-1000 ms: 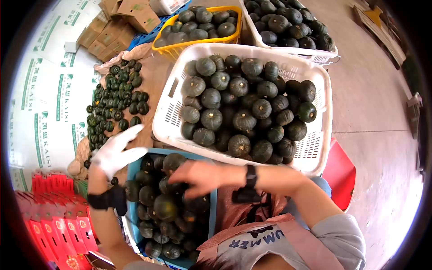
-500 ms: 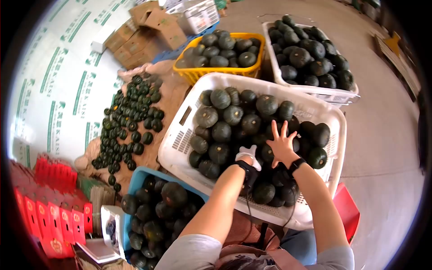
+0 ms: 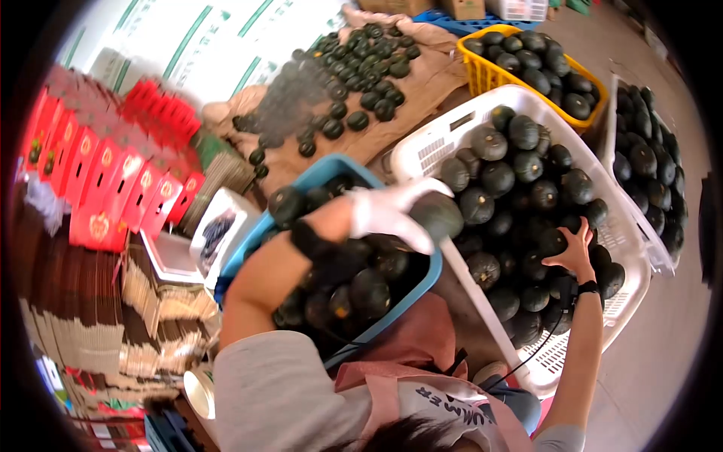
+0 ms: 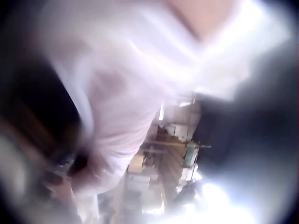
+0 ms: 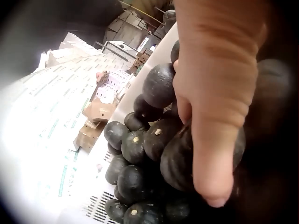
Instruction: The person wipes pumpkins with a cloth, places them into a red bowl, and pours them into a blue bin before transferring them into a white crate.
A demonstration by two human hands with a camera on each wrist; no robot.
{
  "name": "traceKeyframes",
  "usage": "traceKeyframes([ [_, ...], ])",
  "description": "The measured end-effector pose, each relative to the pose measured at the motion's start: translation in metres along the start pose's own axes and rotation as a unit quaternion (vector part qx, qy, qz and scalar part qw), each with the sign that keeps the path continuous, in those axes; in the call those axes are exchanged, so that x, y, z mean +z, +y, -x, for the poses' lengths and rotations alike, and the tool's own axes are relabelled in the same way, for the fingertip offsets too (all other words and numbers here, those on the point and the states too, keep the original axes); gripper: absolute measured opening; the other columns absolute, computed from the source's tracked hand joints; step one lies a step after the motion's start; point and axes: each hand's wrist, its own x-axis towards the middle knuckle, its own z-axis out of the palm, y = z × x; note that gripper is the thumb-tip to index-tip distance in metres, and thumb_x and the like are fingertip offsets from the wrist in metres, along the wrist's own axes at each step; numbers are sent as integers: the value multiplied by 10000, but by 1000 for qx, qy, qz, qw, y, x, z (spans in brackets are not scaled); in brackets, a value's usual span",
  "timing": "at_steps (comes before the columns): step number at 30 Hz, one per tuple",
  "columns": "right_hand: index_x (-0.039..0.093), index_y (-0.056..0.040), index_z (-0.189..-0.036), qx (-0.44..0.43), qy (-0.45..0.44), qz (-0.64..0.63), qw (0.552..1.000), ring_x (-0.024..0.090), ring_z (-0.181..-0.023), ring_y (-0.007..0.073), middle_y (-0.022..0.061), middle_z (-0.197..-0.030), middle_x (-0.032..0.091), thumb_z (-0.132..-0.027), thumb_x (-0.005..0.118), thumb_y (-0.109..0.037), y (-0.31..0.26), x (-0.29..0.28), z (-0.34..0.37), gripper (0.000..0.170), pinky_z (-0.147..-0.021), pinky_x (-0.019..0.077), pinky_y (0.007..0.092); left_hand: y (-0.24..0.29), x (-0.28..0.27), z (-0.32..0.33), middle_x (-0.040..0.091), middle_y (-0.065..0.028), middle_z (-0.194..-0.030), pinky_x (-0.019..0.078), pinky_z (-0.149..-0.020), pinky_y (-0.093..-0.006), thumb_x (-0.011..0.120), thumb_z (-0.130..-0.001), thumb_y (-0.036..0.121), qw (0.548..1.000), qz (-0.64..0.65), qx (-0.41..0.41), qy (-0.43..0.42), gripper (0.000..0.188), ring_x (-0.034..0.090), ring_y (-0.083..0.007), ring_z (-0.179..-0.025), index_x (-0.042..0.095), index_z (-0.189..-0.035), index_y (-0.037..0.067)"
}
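Note:
My left hand [image 3: 388, 215], in a white glove, grips a dark green pumpkin [image 3: 438, 218] in the gap between the blue crate [image 3: 423, 285] and the white crate [image 3: 482, 295]. The left wrist view has only the blurred glove [image 4: 117, 102]. Over in the white crate, my bare right hand [image 3: 577, 252] has its thumb and fingers round another pumpkin [image 3: 551, 242] among the pile. From the right wrist, the hand [image 5: 217, 88] lies over that pumpkin [image 5: 177, 161], its thumb along the side; the other fingers are mostly hidden there.
Small pumpkins [image 3: 358, 120] lie on a brown sheet [image 3: 429, 87] beyond the crates. A yellow basket [image 3: 482, 74] and another white crate [image 3: 640, 218] of pumpkins stand at the right. Red boxes [image 3: 98, 166] and stacked cardboard [image 3: 75, 324] fill the left side.
The head view has turned left. My left hand has moved from the white crate towards the blue one, now with a pumpkin. My spread right hand has closed round one in the white crate.

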Motion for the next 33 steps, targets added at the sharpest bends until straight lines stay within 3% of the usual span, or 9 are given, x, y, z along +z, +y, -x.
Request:
traceKeyframes([
  [5,624,-166,-1272,24,9,-8,1000,261,-1326,481,236,-1492,166,-369,933,-356,-40,-1,8,973,-1074,407,531,-64,-51,153,532,-105,-1360,403,-1047,-317,771,-813,129,951,-38,-171,256,827,490,-180,-1254,332,-1510,56],
  [8,588,-189,-1316,-60,114,-22,991,270,-1321,476,237,-1470,187,-379,944,-393,-60,-5,11,1023,-1092,381,507,-82,-67,215,562,-51,-1363,467,-954,-292,697,-896,123,895,222,-312,230,690,529,-109,-1196,382,-1509,99],
  [9,568,-174,-1343,-107,138,-51,983,291,-1337,437,221,-1456,213,-386,951,-420,-69,-11,13,1059,-1112,352,497,-86,-68,233,596,-49,-1322,448,-972,-350,682,-906,391,892,245,-315,214,645,559,-183,-1178,444,-1482,226],
  [14,568,-117,-1342,-322,-59,-268,906,317,-1386,348,186,-1437,300,-408,912,-495,-260,-64,66,1065,-1139,324,469,-91,-86,289,619,-92,-1292,462,-971,-309,641,-938,358,933,-52,-258,244,609,554,-152,-1172,484,-1423,25],
  [19,604,-185,-1296,-475,-135,-346,798,246,-1344,527,296,-1426,328,-409,904,-466,-421,26,120,978,-1120,242,570,85,-54,257,591,-103,-1243,399,-1026,-289,588,-916,128,908,69,-252,327,529,536,-167,-1169,481,-1419,7],
  [22,538,-161,-1297,-381,-235,-346,824,428,-1210,486,263,-1394,352,-608,853,-296,-450,80,146,770,-1016,429,498,153,-51,216,656,-141,-1129,485,-932,-345,481,-849,160,942,-19,-137,307,598,628,-238,-1047,450,-1422,-10],
  [24,508,-85,-1293,-316,-148,-392,851,549,-1101,397,190,-1267,479,-802,735,-224,-436,80,139,559,-922,502,457,184,-50,181,667,-93,-1073,533,-785,-318,446,-966,242,961,-53,-58,265,499,655,-183,-893,457,-1400,-2],
  [29,660,-37,-1062,-175,24,-429,886,633,-1017,352,190,-1041,666,-810,678,-216,-287,-6,76,309,-894,511,436,188,-33,25,588,-115,-1257,517,-840,-273,502,-985,161,994,-63,-59,60,359,632,-160,-1027,547,-1306,7],
  [33,567,-173,-1285,103,45,-102,988,466,-1228,411,180,-1368,498,-713,786,-287,-110,2,44,623,-929,499,491,50,7,-146,554,-105,-1291,502,-894,-372,753,-826,399,962,-46,-256,-80,669,563,-221,-1137,520,-1370,85],
])
